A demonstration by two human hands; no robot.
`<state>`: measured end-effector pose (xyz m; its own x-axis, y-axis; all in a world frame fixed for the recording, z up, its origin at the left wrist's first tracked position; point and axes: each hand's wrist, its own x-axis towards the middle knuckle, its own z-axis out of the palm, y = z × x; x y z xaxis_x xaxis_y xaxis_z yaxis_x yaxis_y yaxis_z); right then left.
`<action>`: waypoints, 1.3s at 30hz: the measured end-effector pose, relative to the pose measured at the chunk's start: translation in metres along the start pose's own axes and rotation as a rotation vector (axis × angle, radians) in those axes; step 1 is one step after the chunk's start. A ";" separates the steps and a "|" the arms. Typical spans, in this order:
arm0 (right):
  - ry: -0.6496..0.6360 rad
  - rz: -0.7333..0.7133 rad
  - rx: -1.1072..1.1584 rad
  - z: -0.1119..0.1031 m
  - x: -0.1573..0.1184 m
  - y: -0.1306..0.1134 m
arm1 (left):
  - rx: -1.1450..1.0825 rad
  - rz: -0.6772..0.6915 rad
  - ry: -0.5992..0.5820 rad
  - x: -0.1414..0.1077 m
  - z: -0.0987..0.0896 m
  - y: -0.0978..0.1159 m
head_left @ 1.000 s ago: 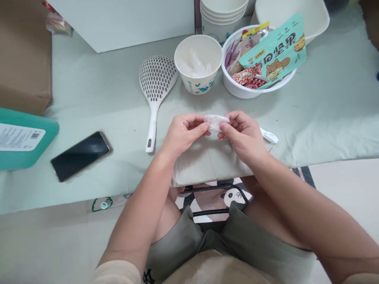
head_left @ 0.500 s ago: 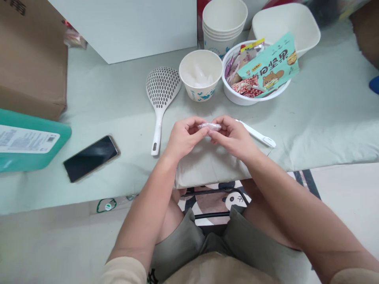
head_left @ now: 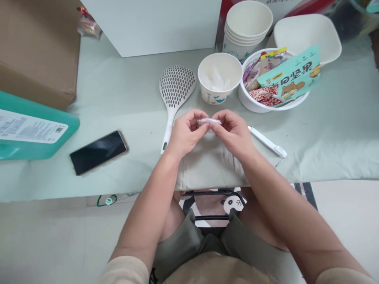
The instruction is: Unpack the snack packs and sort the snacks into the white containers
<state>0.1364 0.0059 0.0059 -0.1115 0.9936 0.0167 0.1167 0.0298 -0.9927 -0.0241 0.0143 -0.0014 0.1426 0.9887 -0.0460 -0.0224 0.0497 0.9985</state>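
Left hand (head_left: 186,132) and right hand (head_left: 233,132) pinch a small, clear packet (head_left: 209,121) between them; whether it is open, I cannot tell. Just beyond the hands, a cup (head_left: 214,97) already holds several whitish pieces (head_left: 217,83); the packet remains outside it.

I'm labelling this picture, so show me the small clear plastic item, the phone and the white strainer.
Small clear plastic item (head_left: 210,120), head view: its visible middle.
Phone (head_left: 99,153), head view: middle of its dark screen.
White strainer (head_left: 177,88), head view: its perforated bowl.
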 end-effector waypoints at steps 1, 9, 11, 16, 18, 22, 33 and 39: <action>0.003 0.004 -0.029 0.001 0.000 0.000 | 0.020 0.000 -0.009 -0.001 -0.001 0.000; 0.248 0.087 0.281 0.003 0.013 0.001 | -0.042 0.087 0.111 -0.007 -0.012 0.006; 0.281 0.057 0.290 -0.001 0.020 -0.002 | -0.013 0.113 0.175 -0.007 -0.018 0.007; 0.300 0.030 0.304 -0.008 0.034 -0.012 | 0.051 0.099 0.159 -0.005 -0.030 0.006; 0.283 0.038 0.267 -0.007 0.036 -0.013 | 0.069 0.083 0.166 -0.006 -0.035 0.004; 0.245 0.015 0.172 0.002 0.030 -0.011 | 0.161 0.070 0.258 -0.008 -0.045 0.002; -0.053 0.226 0.058 0.053 -0.002 0.002 | 0.903 -0.115 0.388 -0.017 -0.062 0.000; -0.151 0.230 0.019 0.078 -0.003 0.002 | 0.739 -0.086 0.423 -0.020 -0.068 -0.007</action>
<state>0.0599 -0.0057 -0.0052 -0.2300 0.9465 -0.2263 0.1379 -0.1985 -0.9704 -0.0941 0.0041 -0.0097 -0.2700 0.9627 0.0173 0.6436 0.1671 0.7469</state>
